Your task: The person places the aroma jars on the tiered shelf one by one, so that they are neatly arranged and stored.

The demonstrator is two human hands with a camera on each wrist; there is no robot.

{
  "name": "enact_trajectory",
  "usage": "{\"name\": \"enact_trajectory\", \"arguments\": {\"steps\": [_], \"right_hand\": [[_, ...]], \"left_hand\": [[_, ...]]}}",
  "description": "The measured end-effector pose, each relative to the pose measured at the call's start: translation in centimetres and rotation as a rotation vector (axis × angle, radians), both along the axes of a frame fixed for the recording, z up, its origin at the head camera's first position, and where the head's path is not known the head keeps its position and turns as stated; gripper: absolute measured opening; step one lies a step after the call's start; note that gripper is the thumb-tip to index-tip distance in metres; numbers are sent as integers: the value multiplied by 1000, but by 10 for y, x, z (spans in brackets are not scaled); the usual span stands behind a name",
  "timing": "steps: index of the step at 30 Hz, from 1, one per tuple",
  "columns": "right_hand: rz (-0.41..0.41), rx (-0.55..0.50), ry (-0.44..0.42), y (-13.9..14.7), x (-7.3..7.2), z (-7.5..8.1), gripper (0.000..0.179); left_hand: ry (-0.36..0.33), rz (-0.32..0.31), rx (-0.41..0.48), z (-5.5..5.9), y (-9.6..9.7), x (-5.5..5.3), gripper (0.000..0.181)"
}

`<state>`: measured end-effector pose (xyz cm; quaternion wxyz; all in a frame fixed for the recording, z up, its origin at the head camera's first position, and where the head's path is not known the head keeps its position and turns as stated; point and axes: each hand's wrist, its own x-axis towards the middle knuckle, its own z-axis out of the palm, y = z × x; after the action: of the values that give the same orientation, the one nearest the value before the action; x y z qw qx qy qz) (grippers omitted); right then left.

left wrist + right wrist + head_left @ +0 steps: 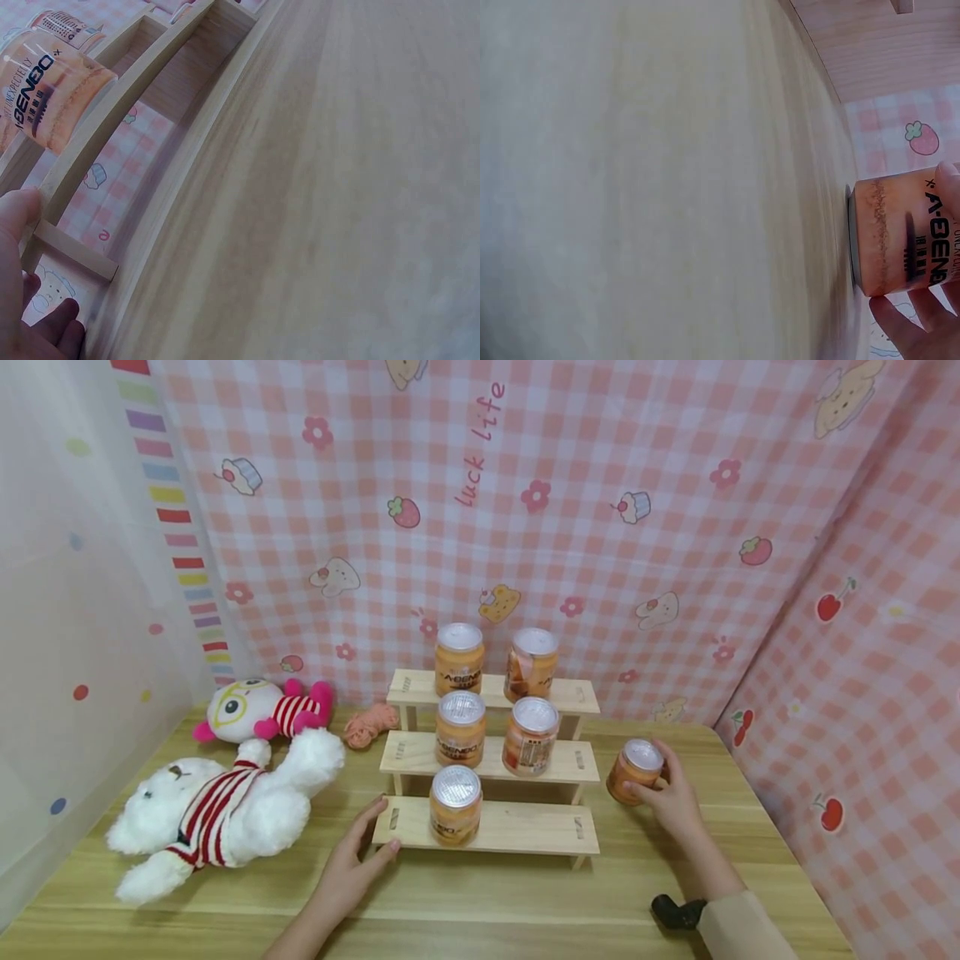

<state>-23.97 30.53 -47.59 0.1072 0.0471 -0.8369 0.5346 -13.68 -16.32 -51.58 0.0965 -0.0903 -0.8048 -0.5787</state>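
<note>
A three-step wooden display stand (525, 828) carries several orange cans with silver lids. Two cans stand on the top step and two on the middle one; a single can (455, 810) is on the lowest step, left of centre. My left hand (351, 867) holds the left end of that lowest step, thumb at its front edge (52, 191). Right of the stand, my right hand (673, 802) grips another orange can (636, 768) between thumb and fingers. This can (904, 232) is upright, its base at or very near the tabletop.
On the left of the wooden table (480, 910) lie a white plush bear (217, 818) in a striped sweater, a pink-and-white doll (251, 710) and a peach yarn bundle (371, 725). A black object (675, 912) is beside my right wrist. Checked cloth (480, 552) hangs behind.
</note>
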Motion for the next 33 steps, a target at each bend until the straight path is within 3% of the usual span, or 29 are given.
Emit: {"name": "enact_trajectory", "arguments": {"steps": [9, 17, 22, 33], "right_hand": [[-67, 3, -13, -2, 3, 2, 85], [-114, 48, 47, -2, 13, 2, 80], [-148, 84, 101, -2, 24, 7, 80], [-160, 61, 165, -10, 54, 24, 80]], "left_hand": [[-10, -3, 6, 1, 1, 0, 63], [1, -9, 16, 1, 0, -1, 61], [9, -5, 9, 0, 0, 0, 62], [10, -7, 14, 1, 0, 0, 62]]}}
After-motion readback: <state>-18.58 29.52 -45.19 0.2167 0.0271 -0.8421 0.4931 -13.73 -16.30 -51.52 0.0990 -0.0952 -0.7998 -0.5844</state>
